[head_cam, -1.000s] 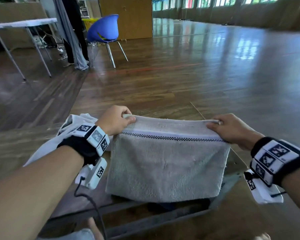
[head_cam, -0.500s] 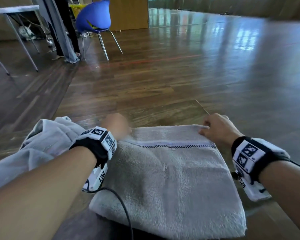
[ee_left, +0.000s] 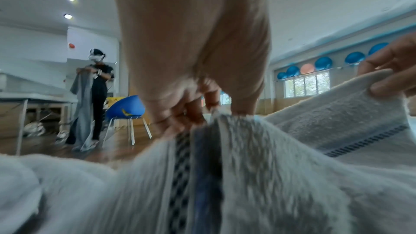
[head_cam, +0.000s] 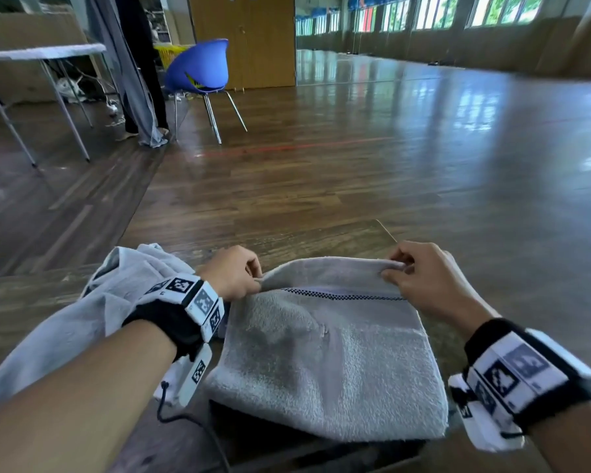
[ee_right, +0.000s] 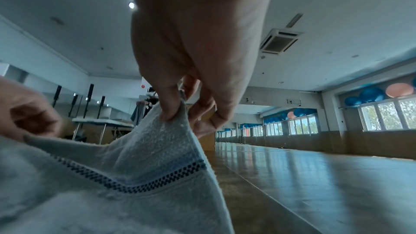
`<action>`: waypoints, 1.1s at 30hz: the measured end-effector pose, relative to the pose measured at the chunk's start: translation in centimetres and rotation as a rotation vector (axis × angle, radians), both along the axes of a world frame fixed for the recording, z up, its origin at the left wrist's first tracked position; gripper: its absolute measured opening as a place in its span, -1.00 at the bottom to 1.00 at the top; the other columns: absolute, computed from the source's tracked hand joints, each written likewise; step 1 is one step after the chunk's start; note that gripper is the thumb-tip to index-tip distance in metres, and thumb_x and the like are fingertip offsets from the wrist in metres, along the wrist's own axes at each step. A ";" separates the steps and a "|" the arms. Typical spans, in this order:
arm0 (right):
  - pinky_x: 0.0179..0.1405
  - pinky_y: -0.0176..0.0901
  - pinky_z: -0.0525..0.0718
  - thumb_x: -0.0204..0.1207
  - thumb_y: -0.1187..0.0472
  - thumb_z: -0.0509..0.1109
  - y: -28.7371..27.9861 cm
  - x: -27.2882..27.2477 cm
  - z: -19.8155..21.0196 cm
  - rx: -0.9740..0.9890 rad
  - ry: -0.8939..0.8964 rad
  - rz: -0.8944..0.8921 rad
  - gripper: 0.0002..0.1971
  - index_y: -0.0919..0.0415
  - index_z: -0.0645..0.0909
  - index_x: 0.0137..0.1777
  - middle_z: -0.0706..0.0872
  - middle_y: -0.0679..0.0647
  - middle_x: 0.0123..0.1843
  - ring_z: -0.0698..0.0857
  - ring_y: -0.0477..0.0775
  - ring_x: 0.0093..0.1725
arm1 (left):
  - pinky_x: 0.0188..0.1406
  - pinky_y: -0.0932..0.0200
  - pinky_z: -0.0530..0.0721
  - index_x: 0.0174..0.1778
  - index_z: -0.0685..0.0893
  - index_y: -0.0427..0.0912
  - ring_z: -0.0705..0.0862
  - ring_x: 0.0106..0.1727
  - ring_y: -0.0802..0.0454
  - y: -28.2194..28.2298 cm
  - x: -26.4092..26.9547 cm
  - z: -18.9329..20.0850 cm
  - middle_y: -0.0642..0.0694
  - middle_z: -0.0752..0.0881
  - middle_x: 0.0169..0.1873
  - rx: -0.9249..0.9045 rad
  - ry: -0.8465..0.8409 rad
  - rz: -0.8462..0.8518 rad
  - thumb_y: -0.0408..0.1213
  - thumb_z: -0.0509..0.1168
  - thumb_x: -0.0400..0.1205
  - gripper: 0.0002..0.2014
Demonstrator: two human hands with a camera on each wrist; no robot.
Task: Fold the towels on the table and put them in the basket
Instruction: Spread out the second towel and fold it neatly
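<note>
Towel on worktop, far corners pinched and lifted: left hand at one, right hand at other; second towel bunched just beside.

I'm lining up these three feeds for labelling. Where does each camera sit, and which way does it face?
Head: worn on the head, looking forward and down at the towel on the table; both forearms, left hand and right hand show.
Left wrist: looks along the left hand at its pinched corner; the right hand's fingers show.
Right wrist: looks along the right hand at its corner; the left hand shows.
Shared: all see the towel; head and left wrist see the blue chair.
</note>
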State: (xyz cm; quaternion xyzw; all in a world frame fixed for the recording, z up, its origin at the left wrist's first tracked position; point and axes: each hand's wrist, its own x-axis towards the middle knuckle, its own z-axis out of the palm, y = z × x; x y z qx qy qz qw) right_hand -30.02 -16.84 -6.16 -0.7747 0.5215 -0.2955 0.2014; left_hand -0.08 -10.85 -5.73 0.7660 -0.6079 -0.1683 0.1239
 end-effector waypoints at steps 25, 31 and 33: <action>-0.02 -0.12 0.78 0.34 0.37 0.42 4.4 2.6 1.0 0.105 -0.371 0.143 -0.71 0.02 0.81 -0.04 0.86 -0.02 -0.09 0.83 0.00 -0.09 | -0.40 0.31 0.41 -0.41 0.61 -0.03 0.54 -0.43 0.27 3.4 -9.8 3.8 0.07 0.61 -0.45 -0.183 0.194 -0.365 -0.23 0.48 0.57 -0.75; -0.35 -0.56 0.50 0.49 0.53 0.37 3.9 2.5 1.0 0.067 -0.346 0.148 -0.64 0.03 0.84 -0.11 0.76 -0.29 -0.39 0.65 -0.32 -0.40 | -0.07 0.08 0.66 -0.01 0.81 -0.18 0.74 -0.10 -0.01 3.7 -9.6 3.8 -0.08 0.81 -0.16 -0.202 0.213 -0.388 -0.18 0.39 0.65 -0.84; -0.33 -0.49 0.56 0.52 0.49 0.42 4.2 2.7 1.0 0.055 -0.370 0.163 -0.66 0.01 0.84 -0.08 0.79 -0.29 -0.35 0.67 -0.30 -0.38 | -0.09 0.07 0.68 -0.04 0.82 -0.19 0.75 -0.15 0.02 3.5 -9.6 3.7 -0.09 0.82 -0.21 -0.321 0.246 -0.350 -0.19 0.43 0.63 -0.85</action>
